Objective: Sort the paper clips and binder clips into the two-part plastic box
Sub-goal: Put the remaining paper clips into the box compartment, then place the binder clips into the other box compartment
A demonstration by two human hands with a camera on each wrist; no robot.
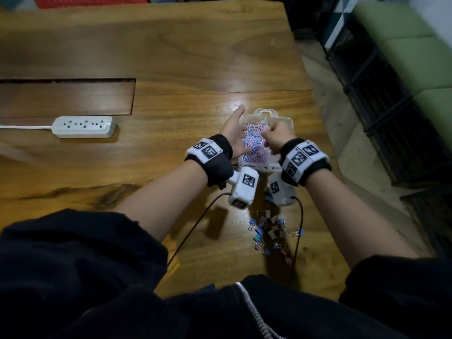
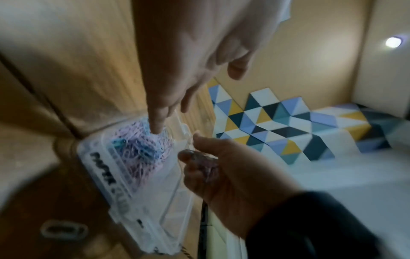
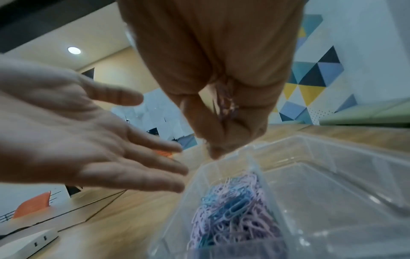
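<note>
A clear two-part plastic box (image 1: 266,116) (image 3: 332,175) (image 2: 150,201) lies on the wooden table. Its left compartment holds a heap of pink and blue paper clips (image 1: 252,143) (image 3: 233,210) (image 2: 137,149); the right compartment looks empty in the right wrist view. My left hand (image 1: 234,133) (image 3: 93,140) hovers flat, fingers straight, beside the box's left edge. Above the box, my right hand (image 1: 278,138) (image 3: 221,105) (image 2: 217,166) is curled round a bunch of pinkish paper clips. Binder clips (image 1: 271,231) in blue and pink lie scattered on the table near me.
A white power strip (image 1: 83,126) with its cord lies at the left of the table (image 1: 171,57). A recessed panel (image 1: 66,99) runs behind it. The table's right edge is close to the box, with floor and a black rack (image 1: 391,113) beyond.
</note>
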